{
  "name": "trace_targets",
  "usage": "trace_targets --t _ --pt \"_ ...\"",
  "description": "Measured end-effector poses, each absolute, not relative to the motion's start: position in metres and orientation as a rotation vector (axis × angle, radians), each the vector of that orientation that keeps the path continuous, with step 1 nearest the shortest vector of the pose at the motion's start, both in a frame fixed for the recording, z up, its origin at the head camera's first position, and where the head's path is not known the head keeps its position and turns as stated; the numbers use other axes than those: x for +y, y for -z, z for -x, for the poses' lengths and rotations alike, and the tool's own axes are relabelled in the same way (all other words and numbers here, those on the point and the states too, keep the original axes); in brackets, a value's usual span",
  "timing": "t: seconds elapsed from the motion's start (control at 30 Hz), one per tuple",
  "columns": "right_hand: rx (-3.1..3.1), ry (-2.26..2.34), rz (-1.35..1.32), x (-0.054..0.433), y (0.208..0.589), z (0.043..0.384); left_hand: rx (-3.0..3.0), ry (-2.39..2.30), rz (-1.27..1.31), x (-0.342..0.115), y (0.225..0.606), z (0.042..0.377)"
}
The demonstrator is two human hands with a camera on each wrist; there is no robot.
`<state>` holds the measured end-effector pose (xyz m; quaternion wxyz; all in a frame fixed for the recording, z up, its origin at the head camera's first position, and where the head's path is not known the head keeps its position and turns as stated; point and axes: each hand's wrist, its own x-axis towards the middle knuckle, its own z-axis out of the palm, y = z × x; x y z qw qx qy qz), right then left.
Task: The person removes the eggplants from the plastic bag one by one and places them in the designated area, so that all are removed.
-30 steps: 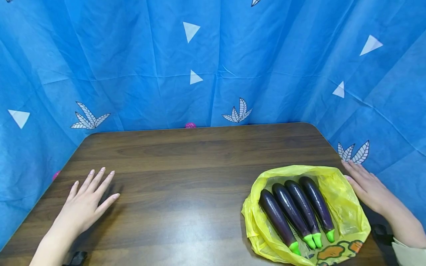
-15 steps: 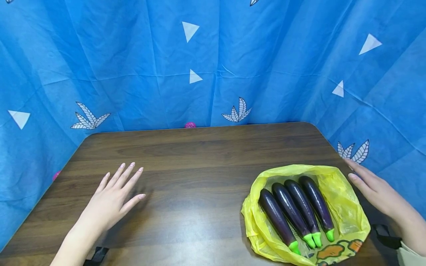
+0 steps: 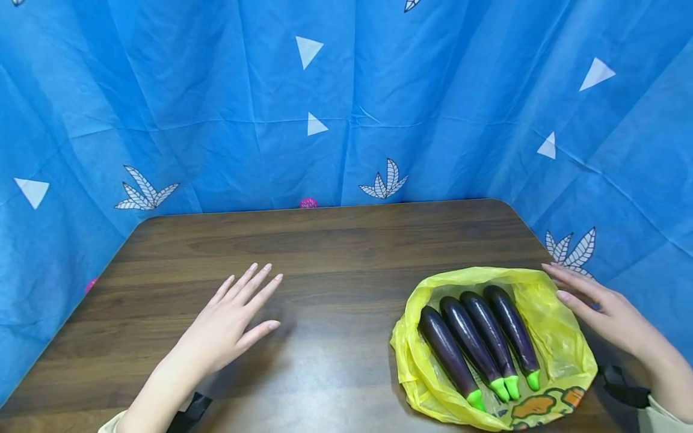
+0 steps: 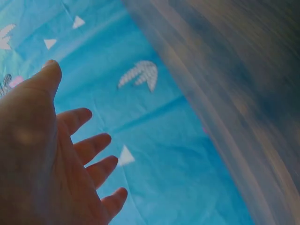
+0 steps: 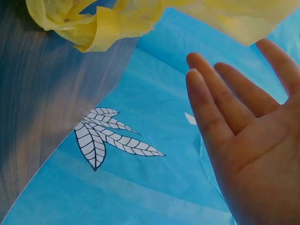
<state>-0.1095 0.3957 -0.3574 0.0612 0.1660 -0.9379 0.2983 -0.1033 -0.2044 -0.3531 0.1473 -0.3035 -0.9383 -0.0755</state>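
Glossy eggplants (image 3: 470,341) in crinkled bag (image 3: 563,337)

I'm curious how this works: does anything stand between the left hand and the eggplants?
Yes, the left side of the yellow bag stands between the left hand and the eggplants. Its top is open, and nothing visible blocks them from above.

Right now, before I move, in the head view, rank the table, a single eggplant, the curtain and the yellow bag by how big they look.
Largest to smallest:
1. Curtain
2. Table
3. Yellow bag
4. Single eggplant; the four look much alike, so I won't rank between them.
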Motion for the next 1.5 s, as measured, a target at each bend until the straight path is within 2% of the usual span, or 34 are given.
trace_targets --t 0.6,1.1,1.5 --pt "-2.778 -0.947 -0.478 0.396 0.366 0.108 -2.563 0.457 1.434 -0.099 0.344 0.129" --pt "-2.746 -1.024 -0.470 0.396 0.366 0.110 -2.522 0.668 1.697 -0.028 0.341 0.139" --pt "-2.721 -1.123 -0.512 0.396 0.376 0.113 -2.361 1.019 1.921 0.023 0.367 0.162"
